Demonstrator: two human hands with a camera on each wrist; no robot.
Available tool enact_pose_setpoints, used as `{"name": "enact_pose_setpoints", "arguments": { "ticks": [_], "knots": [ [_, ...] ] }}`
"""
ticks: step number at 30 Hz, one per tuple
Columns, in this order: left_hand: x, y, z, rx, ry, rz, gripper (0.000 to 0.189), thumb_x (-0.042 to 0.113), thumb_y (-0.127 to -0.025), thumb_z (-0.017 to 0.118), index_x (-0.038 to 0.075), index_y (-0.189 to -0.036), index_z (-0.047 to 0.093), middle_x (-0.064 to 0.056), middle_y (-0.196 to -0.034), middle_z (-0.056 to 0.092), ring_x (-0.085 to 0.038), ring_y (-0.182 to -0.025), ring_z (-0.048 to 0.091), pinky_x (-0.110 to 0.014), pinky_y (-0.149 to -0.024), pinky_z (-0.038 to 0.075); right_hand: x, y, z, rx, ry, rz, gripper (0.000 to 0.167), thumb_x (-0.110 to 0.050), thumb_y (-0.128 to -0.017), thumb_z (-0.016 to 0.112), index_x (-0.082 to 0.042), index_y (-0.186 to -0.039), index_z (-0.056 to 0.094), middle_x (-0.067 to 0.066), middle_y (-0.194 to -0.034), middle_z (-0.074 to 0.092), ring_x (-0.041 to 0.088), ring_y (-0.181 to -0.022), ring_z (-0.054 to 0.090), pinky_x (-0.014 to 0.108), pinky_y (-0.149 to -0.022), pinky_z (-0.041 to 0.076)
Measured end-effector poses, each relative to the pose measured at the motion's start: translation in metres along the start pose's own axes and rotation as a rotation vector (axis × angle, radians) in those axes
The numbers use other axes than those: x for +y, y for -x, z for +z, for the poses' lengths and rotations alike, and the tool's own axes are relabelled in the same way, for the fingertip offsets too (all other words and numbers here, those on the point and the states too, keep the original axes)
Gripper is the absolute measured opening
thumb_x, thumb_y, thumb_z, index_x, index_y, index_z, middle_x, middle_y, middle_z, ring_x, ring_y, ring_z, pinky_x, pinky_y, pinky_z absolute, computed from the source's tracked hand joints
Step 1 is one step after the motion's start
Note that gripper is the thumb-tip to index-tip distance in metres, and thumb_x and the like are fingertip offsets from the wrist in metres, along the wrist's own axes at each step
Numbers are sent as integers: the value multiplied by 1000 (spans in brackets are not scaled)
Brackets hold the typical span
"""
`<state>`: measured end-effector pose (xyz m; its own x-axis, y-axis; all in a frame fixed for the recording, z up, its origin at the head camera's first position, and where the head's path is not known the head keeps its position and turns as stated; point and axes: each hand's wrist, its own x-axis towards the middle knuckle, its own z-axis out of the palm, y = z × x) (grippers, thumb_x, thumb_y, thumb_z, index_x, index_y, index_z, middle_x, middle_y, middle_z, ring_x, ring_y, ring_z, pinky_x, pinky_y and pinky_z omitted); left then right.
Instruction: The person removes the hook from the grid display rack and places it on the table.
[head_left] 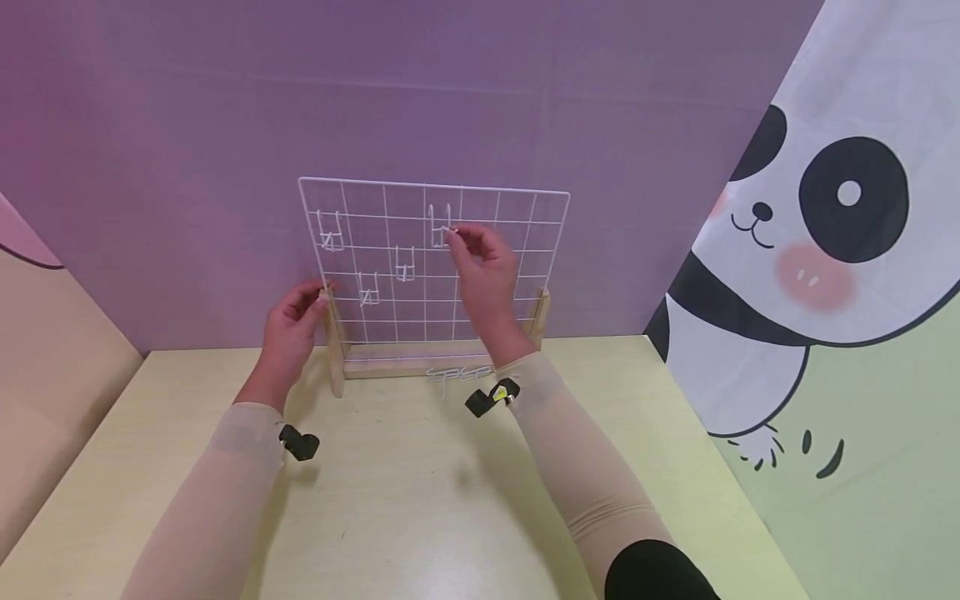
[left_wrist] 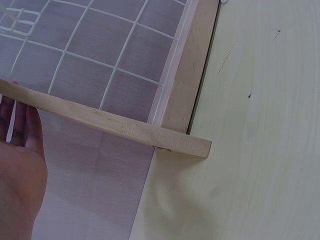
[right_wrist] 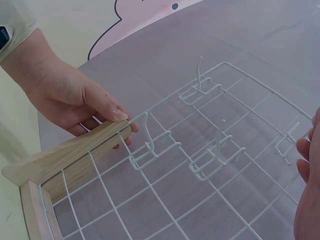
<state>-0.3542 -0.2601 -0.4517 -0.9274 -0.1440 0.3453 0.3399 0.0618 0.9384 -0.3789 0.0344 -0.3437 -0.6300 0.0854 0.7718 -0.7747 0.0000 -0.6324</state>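
A white wire grid panel point(head_left: 480, 188) stands upright in a wooden stand point(head_left: 334, 354). My left hand point(head_left: 291, 329) holds the stand's left post, its fingers behind the wood and its thumb in front, as the right wrist view shows. High on the grid, near the middle, my right hand point(head_left: 487, 271) pinches a white wire hook point(head_left: 439, 235) lying against the wires. Whether that hook is seated on them I cannot tell. Three similar hooks hang further left: an upper one point(head_left: 330, 240), a middle one point(head_left: 405, 272) and a lower one point(head_left: 368, 295).
Loose white wire hooks point(head_left: 444, 375) lie on the pale wooden table point(head_left: 390, 492) before the stand's base, close to the right sleeve. A purple backdrop point(head_left: 420, 92) rises behind the grid. On the right hangs a cloth with a panda point(head_left: 787, 358).
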Motion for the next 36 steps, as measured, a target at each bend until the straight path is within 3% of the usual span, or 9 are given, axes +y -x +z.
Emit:
{"name": "enact_pose_setpoints", "arguments": {
  "ticks": [6,16,27,36],
  "knots": [
    [3,2,1,1,1,8,41,20,-115,62,-2,-150,61,0,-142,68,-11,-125,56,-13,-104,47,-4,0,-4,-1,4,-61,8,2,-102,76,7,-108,76,19,-102,75,13,-89,68,25,-81,58],
    [5,4,0,1,0,-9,42,23,-115,63,1,-151,62,-2,-146,66,-11,-128,56,-13,-106,47,-8,3,-11,-29,25,-73,7,2,-102,75,7,-107,75,21,-102,73,12,-88,67,24,-82,58],
    [2,1,1,-10,30,33,38,16,-115,63,-1,-148,63,9,-136,70,-11,-126,57,-13,-105,47,-6,12,-23,-64,40,-30,8,1,-102,76,7,-108,76,19,-102,74,12,-87,68,23,-81,58],
    [2,1,3,2,76,51,37,13,-113,65,-5,-146,63,8,-133,72,-10,-124,59,-13,-105,47,-2,18,-30,-71,59,-32,6,1,-101,75,5,-105,77,11,-96,75,13,-83,68,23,-77,57]
  ]
}}
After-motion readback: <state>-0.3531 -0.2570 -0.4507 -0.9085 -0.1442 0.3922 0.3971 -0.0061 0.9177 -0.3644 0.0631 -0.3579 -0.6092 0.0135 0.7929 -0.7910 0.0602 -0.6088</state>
